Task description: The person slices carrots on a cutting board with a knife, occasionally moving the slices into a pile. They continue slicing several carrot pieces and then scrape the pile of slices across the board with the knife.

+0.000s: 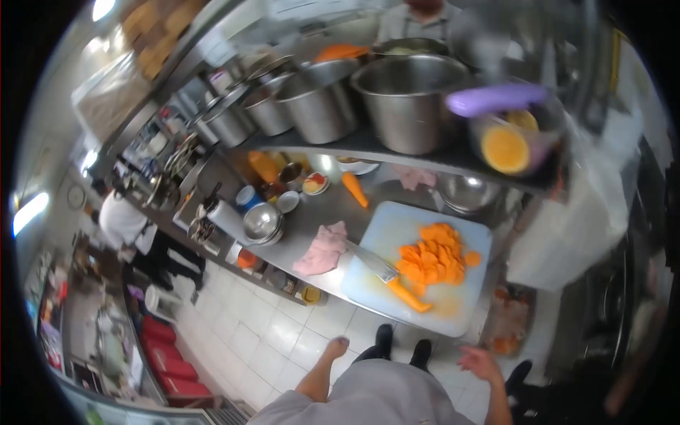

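Note:
My left hand [338, 347] hangs over the tiled floor below the counter's front edge, its fingers curled in with nothing showing in them. Fingers apart and empty, my right hand [480, 363] is at the right of my body, below the cutting board [375, 219]. On that pale blue board lies a pile of orange carrot slices [433, 255]. A knife [372, 262] with an orange handle rests beside the slices, its blade pointing up and left. A pink cloth [324, 249] lies at the board's left, and a whole carrot [354, 190] sits behind it.
Large steel pots [411, 99] line the shelf above the counter, with a clear tub [528, 145] of cut oranges at its right end. Metal bowls [262, 223] stand at the left. One person [127, 219] is far left; another [418, 25] is behind the shelf.

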Motion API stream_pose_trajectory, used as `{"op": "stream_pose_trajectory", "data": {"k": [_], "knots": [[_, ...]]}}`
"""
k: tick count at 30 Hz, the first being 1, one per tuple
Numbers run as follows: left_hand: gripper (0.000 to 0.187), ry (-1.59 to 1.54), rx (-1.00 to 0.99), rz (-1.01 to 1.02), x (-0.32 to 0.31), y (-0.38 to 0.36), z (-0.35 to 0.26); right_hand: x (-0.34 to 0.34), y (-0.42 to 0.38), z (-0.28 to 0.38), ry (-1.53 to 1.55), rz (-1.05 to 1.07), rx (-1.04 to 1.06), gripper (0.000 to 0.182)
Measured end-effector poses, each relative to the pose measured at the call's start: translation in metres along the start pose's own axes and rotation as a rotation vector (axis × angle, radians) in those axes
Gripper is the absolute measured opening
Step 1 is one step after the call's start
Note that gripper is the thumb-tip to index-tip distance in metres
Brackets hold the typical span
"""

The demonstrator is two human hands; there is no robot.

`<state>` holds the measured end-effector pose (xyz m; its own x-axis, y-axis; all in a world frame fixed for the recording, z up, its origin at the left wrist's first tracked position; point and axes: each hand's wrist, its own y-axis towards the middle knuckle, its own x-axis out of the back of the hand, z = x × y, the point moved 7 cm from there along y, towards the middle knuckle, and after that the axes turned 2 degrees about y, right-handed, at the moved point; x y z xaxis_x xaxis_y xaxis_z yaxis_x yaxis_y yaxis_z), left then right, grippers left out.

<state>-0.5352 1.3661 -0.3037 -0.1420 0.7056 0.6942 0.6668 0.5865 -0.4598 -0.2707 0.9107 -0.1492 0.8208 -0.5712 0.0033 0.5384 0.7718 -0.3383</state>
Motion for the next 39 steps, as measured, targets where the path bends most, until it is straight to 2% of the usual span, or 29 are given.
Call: {"op": "stream_pose_trajectory", "data": {"k": [2,4,5,7,8,10,12,14,15,16,18,19,21,22,23,25,26,28,29,30,31,32,33,34,36,38,39], "knots": [[0.039,-0.082,-0.095,-0.204,0.037,0.001,-0.059,-0.044,0.011,0.069,-0.052,-0.04,0.012,0.039],[0.029,-0.218,-0.171,-0.17,0.054,0.001,-0.099,-0.084,0.03,0.137,-0.184,-0.095,0.15,0.037],[0.029,-0.237,-0.16,-0.168,0.066,-0.005,-0.115,-0.099,0.045,0.152,-0.2,-0.086,0.139,0.037],[0.028,-0.474,-0.193,-0.022,0.091,-0.008,-0.15,-0.119,0.074,0.191,-0.324,-0.187,0.373,0.037],[0.028,-0.482,-0.201,-0.02,0.111,-0.002,-0.162,-0.127,0.088,0.204,-0.334,-0.191,0.376,0.037],[0.028,-0.689,-0.268,0.039,0.154,0.018,-0.186,-0.136,0.106,0.242,-0.493,-0.375,0.604,0.038],[0.028,-0.712,-0.376,-0.072,0.211,0.051,-0.218,-0.141,0.132,0.233,-0.557,-0.405,0.556,0.039],[0.028,-0.637,-0.415,-0.147,0.262,0.095,-0.26,-0.149,0.148,0.231,-0.729,-0.473,0.577,0.041],[0.031,-0.708,-0.418,-0.188,0.274,0.13,-0.271,-0.152,0.153,0.226,-0.746,-0.493,0.582,0.041],[0.036,-0.782,-0.417,-0.224,0.279,0.175,-0.279,-0.157,0.156,0.216,-0.844,-0.52,0.542,0.042],[0.048,-0.612,-0.292,-0.389,0.286,0.294,-0.304,-0.164,0.172,0.217,-0.986,-0.587,0.468,0.043],[0.048,-0.626,-0.304,-0.36,0.281,0.321,-0.319,-0.167,0.174,0.219,-1.009,-0.652,0.459,0.043],[0.066,-0.392,-0.235,-0.542,0.281,0.349,-0.342,-0.168,0.178,0.215,-1.042,-0.747,0.426,0.042],[0.066,-0.398,-0.257,-0.513,0.279,0.348,-0.357,-0.167,0.184,0.206,-1.075,-0.725,0.35,0.045],[0.072,-0.368,-0.077,-0.465,0.275,0.349,-0.359,-0.165,0.187,0.2,-1.107,-0.702,0.275,0.049],[0.087,-0.276,0.062,-0.388,0.263,0.368,-0.357,-0.171,0.182,0.208,-1.079,-0.704,0.248,0.051],[0.087,-0.282,0.051,-0.376,0.26,0.376,-0.359,-0.178,0.179,0.213,-1.03,-0.675,0.239,0.053],[0.075,-0.234,0.039,-0.477,0.264,0.381,-0.352,-0.187,0.166,0.228,-0.996,-0.658,0.159,0.056],[0.075,-0.22,0.036,-0.465,0.26,0.411,-0.337,-0.191,0.162,0.229,-0.955,-0.602,0.091,0.057],[0.069,-0.438,-0.047,-0.283,0.243,0.458,-0.318,-0.195,0.154,0.223,-0.903,-0.549,0.014,0.057],[0.063,-0.649,-0.122,-0.087,0.228,0.483,-0.31,-0.196,0.148,0.21,-0.826,-0.504,0.07,0.052],[0.055,-0.816,-0.112,0.043,0.24,0.45,-0.307,-0.203,0.143,0.203,-0.796,-0.521,0.034,0.052],[0.048,-0.98,-0.09,0.176,0.262,0.397,-0.308,-0.206,0.14,0.198,-0.639,-0.526,-0.013,0.048],[0.047,-1.072,-0.156,0.271,0.272,0.379,-0.303,-0.204,0.14,0.193,-0.485,-0.533,-0.049,0.045],[0.046,-1.232,-0.238,0.424,0.293,0.331,-0.305,-0.193,0.144,0.186,-0.58,-0.541,0.097,0.042],[0.045,-1.276,-0.253,0.504,0.315,0.266,-0.319,-0.167,0.152,0.172,-0.585,-0.539,0.073,0.043],[0.044,-1.245,-0.308,0.41,0.326,0.239,-0.323,-0.154,0.153,0.172,-0.6,-0.566,0.072,0.043]]}}
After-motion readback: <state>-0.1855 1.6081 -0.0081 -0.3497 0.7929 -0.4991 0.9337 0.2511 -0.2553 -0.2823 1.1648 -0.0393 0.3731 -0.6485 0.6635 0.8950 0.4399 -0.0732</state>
